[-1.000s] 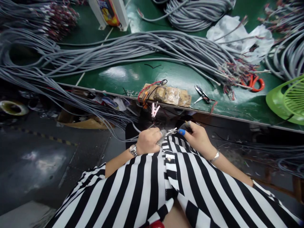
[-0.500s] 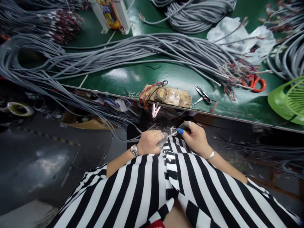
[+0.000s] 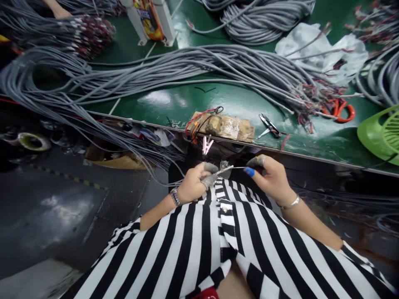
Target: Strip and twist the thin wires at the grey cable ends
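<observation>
Between finger and thumb, both wrapped in grey covers, my left hand (image 3: 197, 181) pinches the end of a grey cable (image 3: 225, 170) in front of my striped shirt. To the right, my right hand (image 3: 267, 174) is closed in a pinch, with blue tape on its thumb and a grey cover on a finger. A thin pale strand (image 3: 239, 167) runs from the cable end into that pinch. The strand's exact kind is too small to tell. Just above my hands, a pink clothes peg (image 3: 207, 145) hangs at the bench edge.
On the green bench (image 3: 174, 99) lie a long bundle of grey cables (image 3: 193, 62), a wooden block (image 3: 237, 128), small snips (image 3: 268, 126) and orange-handled scissors (image 3: 344, 111). A green plastic basket (image 3: 378, 133) sits at right. Another person's hand (image 3: 61, 12) touches cables at upper left.
My right hand has moved right, away from my left, drawing out the thin strand between them. My left fingers have shifted on the cable. Another person's hand has appeared at upper left.
</observation>
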A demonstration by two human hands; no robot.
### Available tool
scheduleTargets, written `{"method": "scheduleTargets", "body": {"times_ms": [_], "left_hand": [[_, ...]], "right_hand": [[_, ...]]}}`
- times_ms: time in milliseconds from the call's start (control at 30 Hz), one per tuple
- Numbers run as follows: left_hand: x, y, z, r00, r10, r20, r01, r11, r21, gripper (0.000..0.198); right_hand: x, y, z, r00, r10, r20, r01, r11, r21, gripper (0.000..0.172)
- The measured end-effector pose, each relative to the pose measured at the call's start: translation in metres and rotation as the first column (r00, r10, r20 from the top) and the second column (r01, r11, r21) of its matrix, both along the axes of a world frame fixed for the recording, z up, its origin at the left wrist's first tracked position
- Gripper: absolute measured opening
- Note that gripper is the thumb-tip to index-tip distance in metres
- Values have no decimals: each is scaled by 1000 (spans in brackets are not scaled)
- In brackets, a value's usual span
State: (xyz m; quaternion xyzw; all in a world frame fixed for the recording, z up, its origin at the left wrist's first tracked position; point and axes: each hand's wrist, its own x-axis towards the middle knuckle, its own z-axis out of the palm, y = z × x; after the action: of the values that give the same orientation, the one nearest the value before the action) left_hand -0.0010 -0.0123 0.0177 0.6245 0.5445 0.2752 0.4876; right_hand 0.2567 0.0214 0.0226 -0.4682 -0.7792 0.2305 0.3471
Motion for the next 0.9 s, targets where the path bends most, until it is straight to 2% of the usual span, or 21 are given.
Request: {"method": "scheduleTargets", "body": {"times_ms": [100, 200, 400, 567, 667, 767, 833, 900], "left_hand": [[-1, 1, 7, 997, 47, 68, -33, 981, -192, 26], [-1, 2, 13, 990, 52, 129, -14, 961, -276, 21], [-2, 2, 15, 975, 72, 211, -6, 954, -299, 12], [-3, 2, 15, 986, 37, 164, 9, 962, -272, 15], [-3, 2, 17, 990, 15, 137, 18, 970, -241, 21], [-2, 1, 17, 991, -4, 135, 35, 972, -230, 27], [-1, 0, 15, 991, -14, 136, 46, 971, -236, 29], [0, -1, 13, 993, -23, 115, 52, 965, -256, 29]], "right_hand": [[-4, -5, 13, 976, 34, 213, -76, 978, 192, 11], [-8, -2, 18, 921, 8, 389, -130, 949, 286, 10], [-14, 1, 20, 861, 0, 509, -172, 941, 291, 13], [-20, 2, 22, 850, 78, 521, -231, 944, 236, 13], [-22, 4, 20, 888, 165, 429, -257, 952, 165, 13], [-24, 4, 10, 946, 281, 162, -282, 959, -21, 15], [-28, 2, -2, 968, 242, -62, -250, 949, -190, 16], [-33, -1, -15, 975, 104, -195, -166, 928, -333, 16]]}}
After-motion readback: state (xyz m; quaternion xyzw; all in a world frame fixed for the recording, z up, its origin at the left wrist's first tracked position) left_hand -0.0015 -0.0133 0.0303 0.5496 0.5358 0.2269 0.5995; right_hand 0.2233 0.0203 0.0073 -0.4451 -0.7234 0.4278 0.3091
